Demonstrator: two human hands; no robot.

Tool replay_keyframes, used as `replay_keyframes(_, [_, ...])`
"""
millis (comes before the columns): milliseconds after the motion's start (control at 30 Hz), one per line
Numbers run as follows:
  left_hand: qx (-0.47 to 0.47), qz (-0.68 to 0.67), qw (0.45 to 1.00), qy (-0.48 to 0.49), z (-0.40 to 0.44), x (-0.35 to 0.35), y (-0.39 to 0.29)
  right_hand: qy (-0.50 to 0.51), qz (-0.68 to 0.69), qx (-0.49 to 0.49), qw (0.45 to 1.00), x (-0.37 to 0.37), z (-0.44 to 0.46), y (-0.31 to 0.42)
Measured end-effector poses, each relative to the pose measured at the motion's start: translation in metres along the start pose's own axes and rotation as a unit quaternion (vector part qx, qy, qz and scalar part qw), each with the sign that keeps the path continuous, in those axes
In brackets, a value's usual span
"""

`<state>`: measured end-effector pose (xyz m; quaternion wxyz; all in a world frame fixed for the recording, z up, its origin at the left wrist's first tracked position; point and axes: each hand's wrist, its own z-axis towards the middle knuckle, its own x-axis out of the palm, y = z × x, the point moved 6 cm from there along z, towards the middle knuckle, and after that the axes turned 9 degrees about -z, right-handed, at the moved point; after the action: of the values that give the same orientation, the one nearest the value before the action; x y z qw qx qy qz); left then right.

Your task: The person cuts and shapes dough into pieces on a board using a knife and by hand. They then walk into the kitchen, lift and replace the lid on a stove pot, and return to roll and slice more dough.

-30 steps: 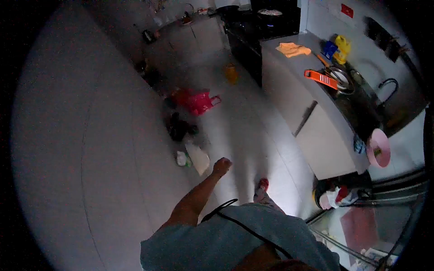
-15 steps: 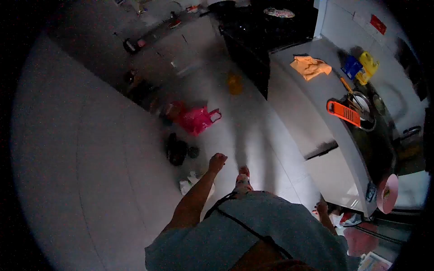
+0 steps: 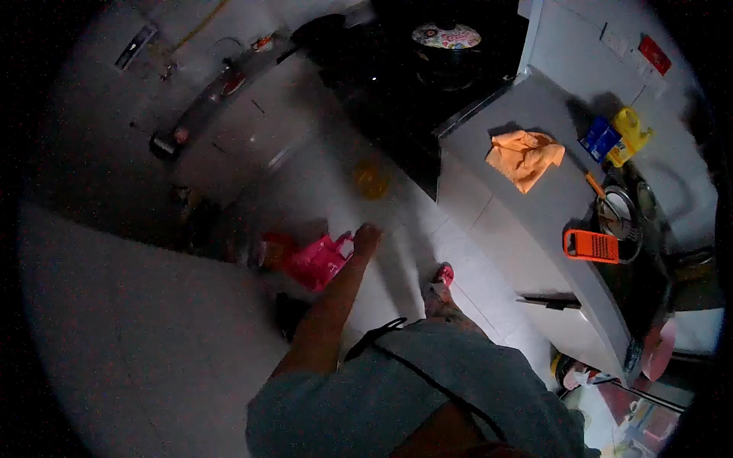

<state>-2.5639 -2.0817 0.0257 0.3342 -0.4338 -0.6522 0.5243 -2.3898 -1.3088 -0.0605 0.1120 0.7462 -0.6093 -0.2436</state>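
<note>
My left hand (image 3: pixel 368 238) is stretched out ahead over the floor, its fingers curled in with nothing seen in them. It shows dimly, just right of a pink plastic bag (image 3: pixel 314 263) that lies lower down on the floor; the two look apart. My right hand is out of view. On the counter to the right lie an orange cloth (image 3: pixel 525 158) and an orange grater (image 3: pixel 592 246). The grater rests at the rim of a metal bowl (image 3: pixel 628 204) with an orange-handled utensil in it.
A dark stove (image 3: pixel 397 84) carries a pot with a patterned lid (image 3: pixel 447 36). Blue and yellow packages (image 3: pixel 626 137) stand against the wall. The counter (image 3: pixel 527 221) curves along my right. A yellowish item (image 3: pixel 371 179) lies on the floor ahead, and a pink basin (image 3: pixel 658 347) hangs past the counter's end.
I have stepped forward, and the stove and cloth look nearer. My left hand has swung farther ahead. The right hand has passed out of view, and a red shoe now shows more fully.
</note>
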Motion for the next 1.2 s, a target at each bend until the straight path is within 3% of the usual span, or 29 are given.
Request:
replay_keyframes(33, [0.025, -0.151, 0.988, 0.017, 0.025, 0.002, -0.013, -0.003, 0.014, 0.005, 1.0, 0.006, 0.002, 0.01])
replay_keyframes(100, [0.101, -0.252, 0.962, 0.014, 0.063, 0.012, -0.061, -0.002, 0.042, 0.02, 0.999, 0.016, 0.013, 0.016])
replay_keyframes(133, [0.152, -0.208, 0.966, -0.003, 0.075, 0.014, -0.075, -0.001, 0.058, 0.027, 0.998, 0.021, 0.018, 0.017])
replay_keyframes(167, [0.192, -0.076, 0.978, 0.02, 0.117, 0.006, -0.06, 0.004, 0.083, 0.037, 0.996, 0.024, 0.022, 0.021])
replay_keyframes(233, [0.292, 0.075, 0.954, -0.004, 0.198, 0.002, -0.048, 0.037, 0.14, 0.023, 0.989, 0.033, 0.031, 0.03])
replay_keyframes(267, [0.314, 0.085, 0.945, -0.025, 0.217, 0.007, -0.05, 0.057, 0.131, -0.014, 0.99, 0.036, 0.038, 0.035])
replay_keyframes(300, [0.336, 0.096, 0.936, -0.048, 0.236, 0.013, -0.054, 0.061, -0.137, -0.296, 0.943, 0.039, 0.025, 0.067])
replay_keyframes(333, [0.127, -0.266, 0.954, 0.053, 0.272, 0.019, -0.043, -0.088, -0.334, -0.538, 0.769, 0.038, -0.001, 0.089])
replay_keyframes(367, [-0.084, -0.618, 0.782, -0.011, 0.299, 0.023, -0.027, -0.084, -0.257, -0.404, 0.874, 0.036, -0.001, 0.093])
replay_keyframes(400, [-0.134, -0.652, 0.744, -0.054, 0.316, 0.03, -0.031, -0.08, -0.168, -0.259, 0.948, 0.033, -0.01, 0.084])
replay_keyframes(433, [-0.134, -0.584, 0.799, -0.053, 0.33, 0.033, -0.038, -0.073, -0.33, -0.347, 0.875, 0.021, -0.004, 0.06])
replay_keyframes(467, [-0.14, -0.523, 0.839, -0.051, 0.354, 0.041, -0.039, -0.076, -0.188, -0.179, 0.963, 0.025, -0.008, 0.063])
replay_keyframes(500, [-0.147, -0.471, 0.869, -0.051, 0.367, 0.045, -0.043, -0.092, -0.08, -0.058, 0.991, 0.034, -0.018, 0.061])
replay_keyframes(567, [-0.178, -0.41, 0.893, -0.037, 0.401, 0.056, -0.039, -0.119, -0.021, 0.02, 0.992, 0.059, -0.04, 0.076])
replay_keyframes(700, [-0.228, -0.33, 0.916, -0.002, 0.435, 0.072, -0.039, -0.15, 0.011, 0.064, 0.987, 0.103, -0.071, 0.114])
replay_keyframes(800, [-0.236, -0.129, 0.963, 0.012, 0.454, 0.07, -0.026, -0.159, 0.034, 0.077, 0.984, 0.136, -0.081, 0.133])
replay_keyframes(867, [-0.237, -0.214, 0.945, -0.072, 0.457, 0.063, -0.006, -0.163, 0.048, 0.086, 0.982, 0.16, -0.085, 0.15])
replay_keyframes(900, [-0.237, -0.209, 0.946, -0.068, 0.457, 0.056, 0.002, -0.166, 0.052, 0.086, 0.981, 0.17, -0.086, 0.154])
replay_keyframes(967, [-0.238, -0.356, 0.903, -0.025, 0.457, 0.053, 0.015, -0.17, 0.062, 0.085, 0.98, 0.184, -0.088, 0.164])
replay_keyframes(1100, [-0.237, -0.32, 0.916, 0.056, 0.439, 0.054, -0.026, -0.178, 0.081, 0.084, 0.977, 0.208, -0.085, 0.174])
replay_keyframes(1200, [-0.278, -0.275, 0.919, 0.056, 0.436, 0.053, -0.054, -0.18, 0.093, 0.08, 0.976, 0.223, -0.078, 0.18])
